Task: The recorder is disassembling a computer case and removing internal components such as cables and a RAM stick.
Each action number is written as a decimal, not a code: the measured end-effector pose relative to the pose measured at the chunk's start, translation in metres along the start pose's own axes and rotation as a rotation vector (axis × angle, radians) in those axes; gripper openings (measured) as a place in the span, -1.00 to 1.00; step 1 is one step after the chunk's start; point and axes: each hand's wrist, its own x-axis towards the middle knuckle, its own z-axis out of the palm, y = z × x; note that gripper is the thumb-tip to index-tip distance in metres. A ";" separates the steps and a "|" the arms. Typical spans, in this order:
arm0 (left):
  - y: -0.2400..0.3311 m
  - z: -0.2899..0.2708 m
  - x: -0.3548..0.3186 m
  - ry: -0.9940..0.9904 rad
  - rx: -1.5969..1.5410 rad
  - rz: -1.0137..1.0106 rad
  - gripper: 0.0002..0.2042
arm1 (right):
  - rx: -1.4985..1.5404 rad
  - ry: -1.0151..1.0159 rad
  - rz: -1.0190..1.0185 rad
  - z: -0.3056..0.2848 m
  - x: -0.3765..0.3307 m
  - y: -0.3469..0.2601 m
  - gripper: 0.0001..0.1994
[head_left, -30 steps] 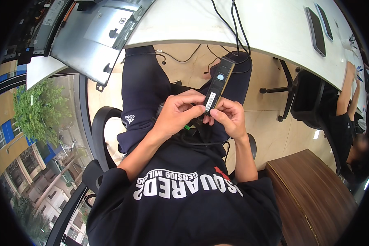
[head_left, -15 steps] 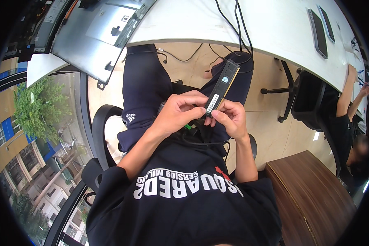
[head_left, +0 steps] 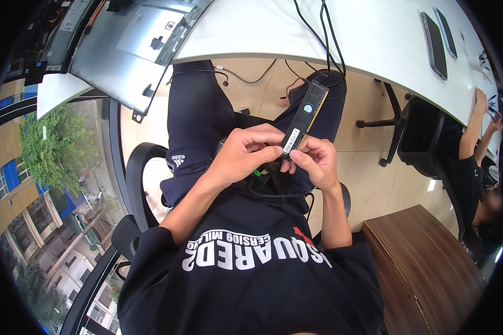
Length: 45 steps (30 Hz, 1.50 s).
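Observation:
A long black memory module [head_left: 306,116] with a white sticker and a small blue round sticker stands tilted over my lap. My left hand [head_left: 246,156] pinches its lower end from the left, fingers curled. My right hand [head_left: 314,163] grips the same lower end from the right with thumb and fingertips. A small green-edged part shows just under my left fingers. I sit on a black chair [head_left: 138,184], my legs in dark trousers stretched under the white desk [head_left: 346,33].
An opened grey metal computer chassis [head_left: 134,44] lies on the desk's left part. Black cables [head_left: 318,33] hang over the desk edge. Two dark flat devices [head_left: 433,39] lie far right. Another person [head_left: 475,151] sits at right. A brown wooden cabinet [head_left: 425,273] stands at lower right.
The memory module has stayed in both hands and shifted slightly up and to the right. My fingers have adjusted a little at its lower end.

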 end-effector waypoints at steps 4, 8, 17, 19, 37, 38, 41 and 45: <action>-0.006 -0.002 0.000 0.010 0.033 0.029 -0.77 | 0.012 0.000 0.015 0.000 0.000 0.001 -0.83; -0.003 -0.002 0.000 -0.001 0.057 0.015 -0.78 | 0.019 -0.007 0.025 0.000 -0.001 0.000 -0.83; -0.003 -0.001 0.000 0.005 0.035 0.035 -0.77 | 0.032 -0.009 0.019 0.000 0.000 0.001 -0.84; -0.003 -0.001 0.000 -0.001 0.027 0.034 -0.76 | 0.030 -0.008 0.018 0.000 0.000 0.000 -0.84; -0.006 -0.005 0.003 0.011 0.040 0.030 -0.79 | 0.036 -0.012 0.025 -0.001 0.002 -0.002 -0.83; -0.006 -0.005 0.004 0.015 0.041 0.044 -0.79 | 0.019 -0.017 0.021 0.000 0.003 -0.002 -0.83; 0.000 -0.004 0.004 0.108 0.148 0.005 -0.82 | -0.087 -0.086 0.017 0.001 0.005 -0.004 -0.83; 0.000 -0.004 0.003 0.225 -0.015 0.024 -0.83 | -0.221 -0.192 0.049 0.009 0.006 -0.007 -0.83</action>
